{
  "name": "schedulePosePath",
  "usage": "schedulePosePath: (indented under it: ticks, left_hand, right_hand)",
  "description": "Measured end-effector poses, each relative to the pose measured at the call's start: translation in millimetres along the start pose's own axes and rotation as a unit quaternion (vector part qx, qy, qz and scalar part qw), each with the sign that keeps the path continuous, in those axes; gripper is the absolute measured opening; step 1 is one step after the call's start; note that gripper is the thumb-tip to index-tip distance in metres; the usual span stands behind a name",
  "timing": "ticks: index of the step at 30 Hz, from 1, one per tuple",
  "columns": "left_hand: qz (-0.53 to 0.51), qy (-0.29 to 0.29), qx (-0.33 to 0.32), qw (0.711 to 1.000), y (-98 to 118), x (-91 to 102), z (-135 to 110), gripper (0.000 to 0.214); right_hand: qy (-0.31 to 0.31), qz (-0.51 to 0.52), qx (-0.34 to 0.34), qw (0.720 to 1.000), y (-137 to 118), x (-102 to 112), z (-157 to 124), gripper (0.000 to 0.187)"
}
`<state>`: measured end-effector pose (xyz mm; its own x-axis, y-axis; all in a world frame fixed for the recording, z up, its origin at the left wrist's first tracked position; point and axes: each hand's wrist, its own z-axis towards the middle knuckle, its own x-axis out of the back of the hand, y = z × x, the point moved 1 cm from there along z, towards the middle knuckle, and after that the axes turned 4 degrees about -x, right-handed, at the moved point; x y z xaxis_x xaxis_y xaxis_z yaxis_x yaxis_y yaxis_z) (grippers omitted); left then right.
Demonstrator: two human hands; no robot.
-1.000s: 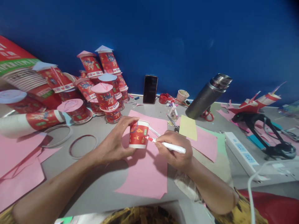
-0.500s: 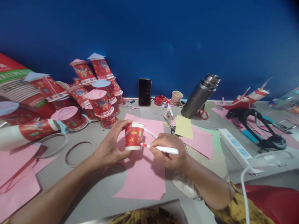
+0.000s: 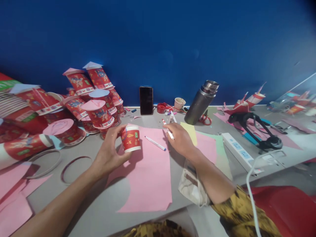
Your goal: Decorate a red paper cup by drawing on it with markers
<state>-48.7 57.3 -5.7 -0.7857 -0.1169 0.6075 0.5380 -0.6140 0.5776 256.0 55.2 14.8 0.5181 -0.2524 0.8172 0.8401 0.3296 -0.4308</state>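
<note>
A red paper cup (image 3: 131, 139) with white rim and base is held just above the pink paper (image 3: 150, 191), my left hand (image 3: 110, 148) closed around its left side. Farther right, my right hand (image 3: 179, 138) grips a white marker (image 3: 170, 134) with a red end pointing up and away. Between the hands, a white marker with a blue end (image 3: 155, 143) lies on the pink paper. Just beyond my right fingers are a small white bottle (image 3: 172, 118) and several loose pens and caps.
Stacked red cups with paper tops (image 3: 97, 113) crowd the left, near two paper rings (image 3: 76, 170). A phone (image 3: 146, 100) leans on the blue wall. A dark flask (image 3: 201, 103), a power strip (image 3: 238, 153) and a black strapped device (image 3: 256, 130) stand right.
My right hand has drawn the marker away from the cup, up and to the right. The cup has shifted slightly left and up in view. The blue-ended marker is now uncovered.
</note>
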Motion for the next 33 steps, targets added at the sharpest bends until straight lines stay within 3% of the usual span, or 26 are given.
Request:
schedulePosePath:
  ticks: [3, 6, 10, 17, 22, 24, 26, 28, 30, 33]
  left_hand:
    - [0.004, 0.002, 0.007, 1.0, -2, 0.2, 0, 0.08]
    - [0.008, -0.013, 0.003, 1.0, 2, 1.3, 2, 0.079]
    - [0.009, -0.034, -0.003, 0.999, 7, 2.7, 4, 0.077]
    - [-0.036, -0.021, 0.018, 0.999, 0, -6.1, 0, 0.083]
    - [-0.045, -0.003, 0.026, 0.999, -6, -10.8, -2, 0.087]
    - [-0.023, -0.005, 0.001, 1.0, -3, -8.4, -1, 0.08]
    - [-0.006, -0.023, -0.018, 1.0, 3, -5.6, 0, 0.078]
    - [0.0, -0.036, -0.025, 0.999, 8, -3.8, 0, 0.078]
    - [-0.003, -0.037, -0.025, 0.999, 12, -3.5, 0, 0.078]
    - [-0.008, -0.033, -0.025, 0.999, 14, -5.1, -1, 0.078]
  right_hand:
    - [-0.141, -0.108, -0.034, 0.983, 3, -5, 1, 0.043]
    - [-0.191, -0.171, 0.002, 0.967, -6, -3, -4, 0.044]
    - [-0.174, -0.156, 0.049, 0.971, -24, -6, -5, 0.034]
    - [-0.178, -0.178, -0.021, 0.968, -30, -37, 1, 0.02]
    - [-0.148, -0.165, -0.052, 0.974, -28, -28, 0, 0.018]
    - [-0.11, -0.104, -0.067, 0.986, -28, -19, -4, 0.027]
    - [-0.04, 0.055, -0.063, 0.996, -30, -12, -8, 0.034]
    - [0.029, 0.212, -0.044, 0.976, -32, -6, -13, 0.031]
    - [0.062, 0.3, -0.036, 0.951, -35, -4, -18, 0.024]
    - [0.036, 0.385, -0.061, 0.92, -36, -4, -25, 0.02]
